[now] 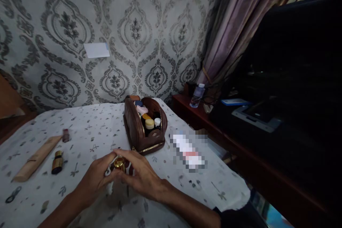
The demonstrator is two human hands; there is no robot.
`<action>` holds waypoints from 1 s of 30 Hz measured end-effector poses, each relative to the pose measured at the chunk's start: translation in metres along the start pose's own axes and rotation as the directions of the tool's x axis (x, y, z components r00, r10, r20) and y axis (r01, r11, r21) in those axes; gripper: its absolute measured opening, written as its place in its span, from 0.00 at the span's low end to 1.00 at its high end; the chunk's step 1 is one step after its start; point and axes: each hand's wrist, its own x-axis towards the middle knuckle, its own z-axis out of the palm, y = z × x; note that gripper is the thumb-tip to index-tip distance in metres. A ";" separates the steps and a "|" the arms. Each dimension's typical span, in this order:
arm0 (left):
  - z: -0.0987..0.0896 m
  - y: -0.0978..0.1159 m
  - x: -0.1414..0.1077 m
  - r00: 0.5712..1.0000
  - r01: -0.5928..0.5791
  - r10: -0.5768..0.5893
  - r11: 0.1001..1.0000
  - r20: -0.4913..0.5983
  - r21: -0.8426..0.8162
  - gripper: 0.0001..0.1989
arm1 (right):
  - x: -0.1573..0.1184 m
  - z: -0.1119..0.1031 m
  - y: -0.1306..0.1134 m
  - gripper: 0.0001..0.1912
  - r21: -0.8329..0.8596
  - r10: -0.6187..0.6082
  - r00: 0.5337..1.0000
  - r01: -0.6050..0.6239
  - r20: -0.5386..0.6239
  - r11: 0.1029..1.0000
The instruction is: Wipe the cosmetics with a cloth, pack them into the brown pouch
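The fingers of the left hand [98, 174] and right hand [143, 175] are curled around a shiny gold-coloured item [119, 163], held between them in front of the bag's near end; its lower part is hidden, and its kind cannot be established. A white piece [109, 187] hanging below the left hand is partly covered and unidentified. A pixelated patch masks the object [188, 151] right of the bag. Shadow obscures most of the dark furniture at right, cut off by the frame. The supporting sheet [88, 121] is white with small printed motifs, set against damask-patterned wallpaper [139, 32]; a mauve curtain [229, 25] hangs gathered beside it. The bag [133, 124] is brown, leather-like, round-shouldered and unzipped, containing lidded jars [149, 124]. Left lie a tan, elongated item [37, 158] and a black-and-gold bottle [57, 162].
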 end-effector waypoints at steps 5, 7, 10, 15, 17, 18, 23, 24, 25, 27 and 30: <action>0.009 0.010 0.010 0.973 -0.008 0.004 1.000 -0.231 -0.017 0.20 | -0.002 -0.025 0.007 0.22 0.449 0.271 0.936 -0.148 -0.223 0.881; 0.014 0.008 0.010 0.963 -0.011 0.008 1.000 -0.270 -0.009 0.14 | -0.001 -0.028 0.012 0.22 0.580 0.355 0.880 -0.118 -0.314 0.806; 0.026 0.001 0.005 0.977 -0.019 0.011 0.999 -0.213 -0.040 0.13 | -0.002 -0.026 0.020 0.22 0.638 0.401 0.835 -0.080 -0.377 0.766; 0.042 -0.007 0.000 0.991 -0.049 0.050 0.999 -0.125 0.004 0.14 | -0.007 -0.016 0.025 0.22 0.624 0.435 0.835 -0.148 -0.337 0.767; 0.043 -0.008 0.000 0.989 -0.057 0.063 0.997 -0.130 0.051 0.11 | -0.007 -0.015 0.024 0.22 0.617 0.438 0.848 -0.179 -0.299 0.767; 0.042 -0.009 0.000 0.989 -0.066 0.075 0.995 -0.131 0.076 0.10 | -0.007 -0.015 0.024 0.22 0.620 0.438 0.854 -0.188 -0.279 0.762; 0.036 -0.014 -0.003 0.990 -0.061 0.081 0.985 -0.120 0.163 0.09 | -0.007 -0.014 0.028 0.20 0.677 0.430 0.882 -0.197 -0.194 0.710; 0.035 -0.015 -0.004 0.990 -0.057 0.076 0.985 -0.116 0.160 0.09 | -0.006 -0.014 0.030 0.20 0.680 0.427 0.885 -0.198 -0.185 0.706; 0.034 -0.015 -0.004 0.991 -0.053 0.070 0.987 -0.111 0.148 0.09 | -0.006 -0.013 0.031 0.20 0.680 0.422 0.888 -0.198 -0.180 0.706; 0.032 -0.015 -0.004 0.994 -0.044 0.054 0.994 -0.099 0.103 0.09 | -0.006 -0.011 0.034 0.20 0.676 0.417 0.893 -0.203 -0.169 0.708; 0.033 -0.014 -0.003 0.996 0.018 -0.020 1.000 -0.090 -0.018 0.13 | -0.006 -0.009 0.034 0.19 0.668 0.399 0.902 -0.197 -0.163 0.718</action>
